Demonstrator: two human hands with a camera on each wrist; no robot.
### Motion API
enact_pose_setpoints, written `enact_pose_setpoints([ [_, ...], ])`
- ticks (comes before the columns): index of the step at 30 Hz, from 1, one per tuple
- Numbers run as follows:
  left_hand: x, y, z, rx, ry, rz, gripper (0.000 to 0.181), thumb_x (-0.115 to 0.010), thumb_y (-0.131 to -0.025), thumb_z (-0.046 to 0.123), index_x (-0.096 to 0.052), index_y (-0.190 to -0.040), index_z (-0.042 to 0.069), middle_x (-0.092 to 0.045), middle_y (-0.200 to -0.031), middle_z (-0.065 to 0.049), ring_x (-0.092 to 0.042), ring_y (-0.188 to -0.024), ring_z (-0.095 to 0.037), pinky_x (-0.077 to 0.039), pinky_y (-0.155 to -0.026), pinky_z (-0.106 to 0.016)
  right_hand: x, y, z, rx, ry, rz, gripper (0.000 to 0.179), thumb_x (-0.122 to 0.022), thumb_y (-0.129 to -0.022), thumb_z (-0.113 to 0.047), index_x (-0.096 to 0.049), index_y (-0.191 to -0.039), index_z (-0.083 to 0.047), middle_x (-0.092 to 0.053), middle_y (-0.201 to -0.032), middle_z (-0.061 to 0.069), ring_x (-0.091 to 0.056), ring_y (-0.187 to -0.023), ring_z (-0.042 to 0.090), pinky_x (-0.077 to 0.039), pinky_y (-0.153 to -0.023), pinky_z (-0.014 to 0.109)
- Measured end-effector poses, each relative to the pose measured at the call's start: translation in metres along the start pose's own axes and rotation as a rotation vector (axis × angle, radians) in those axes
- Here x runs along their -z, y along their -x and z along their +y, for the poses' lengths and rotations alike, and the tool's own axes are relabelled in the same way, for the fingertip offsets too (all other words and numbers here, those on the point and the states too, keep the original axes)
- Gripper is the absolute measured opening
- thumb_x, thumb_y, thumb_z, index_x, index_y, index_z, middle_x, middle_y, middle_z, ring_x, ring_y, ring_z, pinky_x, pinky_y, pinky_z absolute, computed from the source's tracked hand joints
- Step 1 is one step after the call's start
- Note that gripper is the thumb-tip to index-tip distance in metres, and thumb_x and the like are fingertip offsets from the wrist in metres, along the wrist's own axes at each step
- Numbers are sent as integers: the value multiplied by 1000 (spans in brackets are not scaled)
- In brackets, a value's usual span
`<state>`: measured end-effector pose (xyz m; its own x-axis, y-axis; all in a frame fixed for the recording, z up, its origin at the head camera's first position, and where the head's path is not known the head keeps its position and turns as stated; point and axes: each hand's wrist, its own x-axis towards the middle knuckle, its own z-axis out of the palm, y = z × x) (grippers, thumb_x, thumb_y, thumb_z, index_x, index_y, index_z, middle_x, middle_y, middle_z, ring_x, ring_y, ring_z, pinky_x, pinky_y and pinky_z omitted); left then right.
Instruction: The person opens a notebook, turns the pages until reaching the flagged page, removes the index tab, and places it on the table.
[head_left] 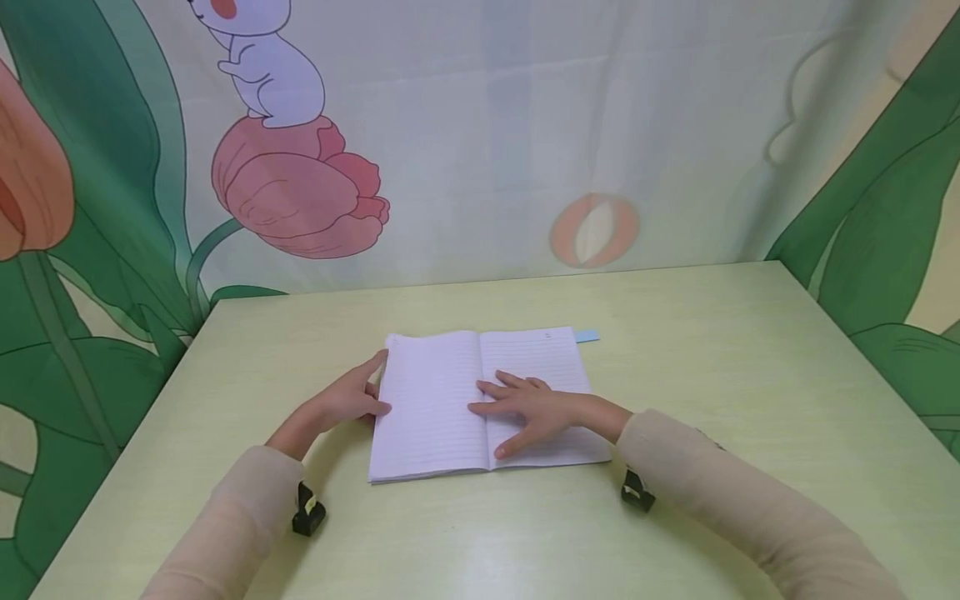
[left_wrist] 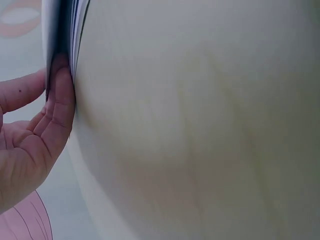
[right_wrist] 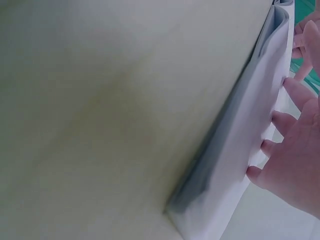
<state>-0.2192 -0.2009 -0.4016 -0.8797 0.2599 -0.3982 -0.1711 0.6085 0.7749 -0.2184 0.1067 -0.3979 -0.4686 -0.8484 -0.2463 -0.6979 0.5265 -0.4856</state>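
Observation:
An open lined notebook (head_left: 442,400) lies flat in the middle of a pale green table (head_left: 712,350). My right hand (head_left: 525,410) rests flat on its right page, fingers spread and straight; the right wrist view shows those fingers (right_wrist: 285,150) pressing the white page (right_wrist: 250,155). My left hand (head_left: 352,398) lies at the notebook's left edge, fingertips touching the page block; in the left wrist view its fingers (left_wrist: 57,105) lie against the stacked page edges (left_wrist: 67,30). A small blue tab (head_left: 587,336) sticks out at the notebook's far right corner.
A curtain printed with tulips and a white cartoon animal (head_left: 262,75) hangs just behind the table's far edge. Green leaf prints (head_left: 885,250) flank both sides. Black wrist cameras (head_left: 307,510) sit under each sleeve.

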Motion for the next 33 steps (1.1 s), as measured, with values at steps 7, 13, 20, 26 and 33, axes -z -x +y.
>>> enact_pose_setpoints([
  [7,-3,-3,0,-39,-30,-8,84,-60,-83,-4,-8,-147,10,-58,-83,-16,-56,-67,-20,-49,-63,-31,1,7,8,2,8,33,71,-60,-84,-45,-33,-142,-15,-14,-150,13,-1,-136,34,-9,-101,60],
  [13,-3,-3,-1,-43,-53,-10,81,-60,-83,-3,-10,-146,7,-59,-81,-15,-56,-66,-19,-49,-62,-30,5,16,20,-39,10,40,74,-61,-83,-43,-31,-143,-11,-12,-150,15,-3,-136,35,-9,-99,62],
  [20,-2,-2,-2,-32,-49,2,80,-60,-83,-4,-12,-146,7,-59,-80,-14,-56,-65,-19,-49,-61,-31,15,24,38,-170,40,53,77,-61,-83,-40,-26,-144,-9,-11,-149,19,-3,-135,38,-8,-97,65],
  [26,-2,-3,-2,-32,-42,3,80,-60,-83,-4,-13,-146,8,-58,-78,-14,-56,-64,-19,-49,-61,-31,22,27,52,-274,82,88,80,-61,-83,-42,-24,-144,-5,-11,-148,21,-4,-134,40,-11,-96,66],
  [33,-1,-2,-2,-41,-34,-3,80,-60,-83,-5,-12,-146,7,-58,-78,-14,-56,-64,-19,-49,-61,-31,30,26,67,-376,106,118,88,-60,-81,-50,-20,-144,-3,-9,-148,22,-4,-134,41,-11,-96,66],
])
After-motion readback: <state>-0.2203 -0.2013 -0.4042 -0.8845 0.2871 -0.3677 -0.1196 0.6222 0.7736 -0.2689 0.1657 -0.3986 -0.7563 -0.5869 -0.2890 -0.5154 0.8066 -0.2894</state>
